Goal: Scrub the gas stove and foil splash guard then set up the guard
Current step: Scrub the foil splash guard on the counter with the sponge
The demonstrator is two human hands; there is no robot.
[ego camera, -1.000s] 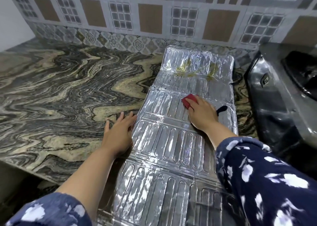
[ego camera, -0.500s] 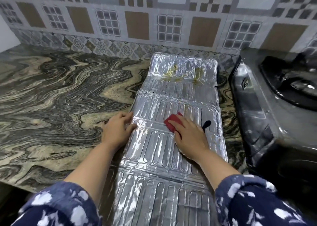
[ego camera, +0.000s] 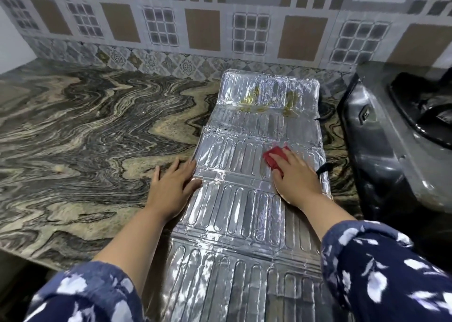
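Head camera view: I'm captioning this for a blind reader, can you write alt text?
A right hand presses a red scrub pad onto a foil splash guard lying flat on a marbled countertop, while the left hand steadies its edge. A gas stove stands to the right.

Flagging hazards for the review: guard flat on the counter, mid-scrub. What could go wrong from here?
1. The foil splash guard looks thin; the right hand pressing the red scrubber could crease or tear a fold line.
2. Only the left hand pins one edge, so the guard may slide toward the gas stove.
3. The yellow stains on the far panel are not yet reached and could be missed.
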